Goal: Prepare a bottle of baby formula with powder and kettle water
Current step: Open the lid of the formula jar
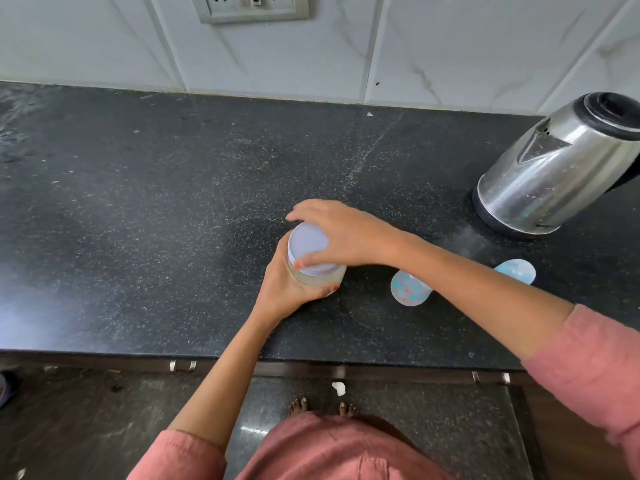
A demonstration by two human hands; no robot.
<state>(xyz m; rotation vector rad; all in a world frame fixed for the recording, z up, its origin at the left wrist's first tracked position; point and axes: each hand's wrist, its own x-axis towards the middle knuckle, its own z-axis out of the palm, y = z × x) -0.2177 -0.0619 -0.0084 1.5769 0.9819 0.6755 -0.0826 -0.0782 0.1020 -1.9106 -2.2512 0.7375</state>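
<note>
- Head view: the powder jar (322, 276), a clear tub with pale contents, stands upright on the dark speckled surface (156, 220) near its middle, a little toward the front edge.
- Its flat pale lid (307, 241) sits on top; whether it is screwed tight or already loose cannot be told.
- The left hand (285, 289) wraps the jar's body from the near side, its fingers (331, 289) curled round the wall to steady it.
- The right hand (341, 233) comes over from the right and grasps the lid, thumb at the near rim and the other digits arched over the far rim.
- The step in hand looks like opening the jar to reach the powder, though closing it would look the same.
- The baby bottle (409, 289), translucent with blue and red print, stands just to the right of the jar, partly hidden under the right forearm.
- A pale blue cap (516, 271) lies farther right, beyond the forearm, apart from the bottle.
- The steel kettle (554, 168) stands at the far right, well apart from the jar, lid down.
- A wall socket (249, 6) shows above the tiled back wall.
- If it is opening, the next move calls for a twist against the left hand's hold, then lifting the lid clear without tipping the jar or knocking the bottle beside it.
</note>
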